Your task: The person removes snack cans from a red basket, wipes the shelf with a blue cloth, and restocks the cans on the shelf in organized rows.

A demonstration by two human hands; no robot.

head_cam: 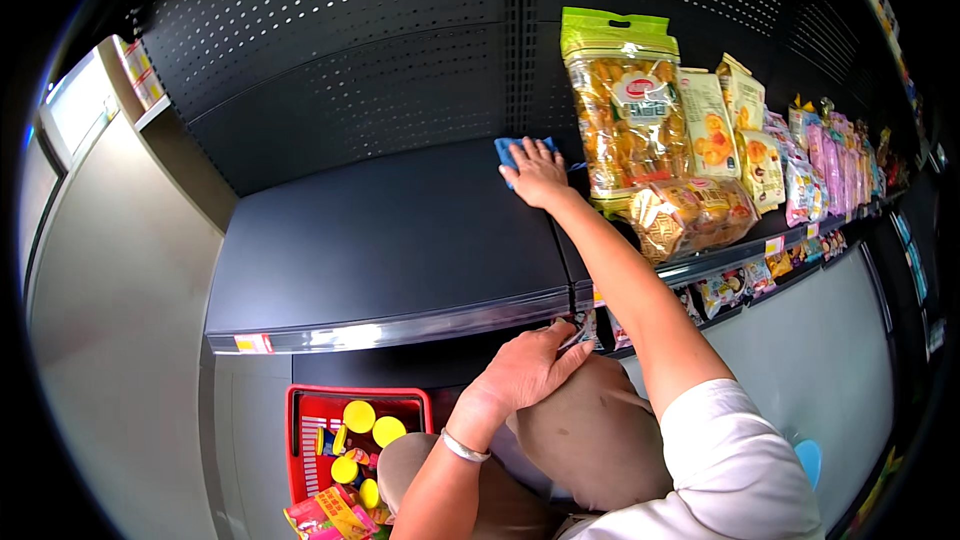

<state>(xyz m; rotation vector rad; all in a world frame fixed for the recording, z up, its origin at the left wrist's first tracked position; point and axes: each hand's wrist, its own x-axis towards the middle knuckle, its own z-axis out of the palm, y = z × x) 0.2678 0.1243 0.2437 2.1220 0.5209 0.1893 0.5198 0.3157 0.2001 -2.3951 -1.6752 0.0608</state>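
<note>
My right hand (536, 171) lies spread on a blue cloth (507, 153), pressing it to the back of a dark metal shelf (390, 240), close to the perforated back panel. Just right of this hand stands a large green-topped bag of packaged bread (630, 105), with a clear pack of baked goods (694, 214) lying in front of it. My left hand (529, 367) rests on my raised knee, below the shelf's front edge, its fingers loosely bent; whether a small thing is under its fingertips cannot be made out.
A red shopping basket (292, 435) with several yellow-lidded jars and a pink packet (330, 514) stands on the floor at the lower left. Cream snack bags (709, 120) and pink packets (829, 161) line the shelf to the right. A clear price rail (390, 330) edges the shelf.
</note>
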